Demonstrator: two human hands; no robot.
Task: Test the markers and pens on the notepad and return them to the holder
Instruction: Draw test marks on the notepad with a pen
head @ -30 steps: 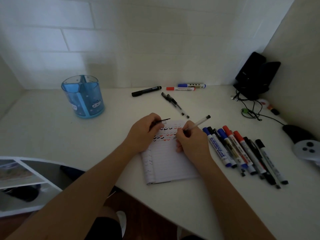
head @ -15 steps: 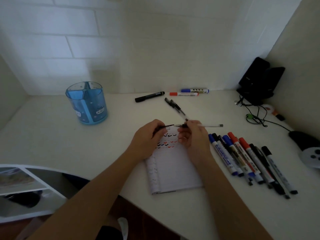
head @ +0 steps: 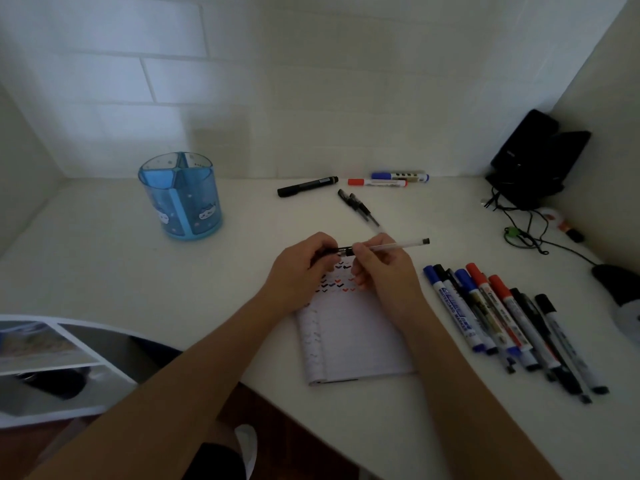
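Note:
A clear pen (head: pixel 398 245) lies level above the top of the lined notepad (head: pixel 349 337), which carries rows of small test marks. My right hand (head: pixel 381 268) pinches the pen's barrel. My left hand (head: pixel 299 268) grips its black cap (head: pixel 341 251), which meets the pen's tip end. The blue divided holder (head: pixel 180 197) stands at the back left. A row of several markers and pens (head: pixel 512 327) lies right of the notepad. Three markers (head: pixel 353 183) and two black pens (head: pixel 358 209) lie near the back wall.
A black device on a stand (head: pixel 535 161) with cables (head: pixel 519 230) fills the back right corner. A dark mouse-like object (head: pixel 620 289) sits at the right edge. A white shelf (head: pixel 52 368) stands below the desk's curved front edge at left.
My right hand lifted the pen off the notepad and turned it level. Both hands brought the cap and the pen's tip together above the pad.

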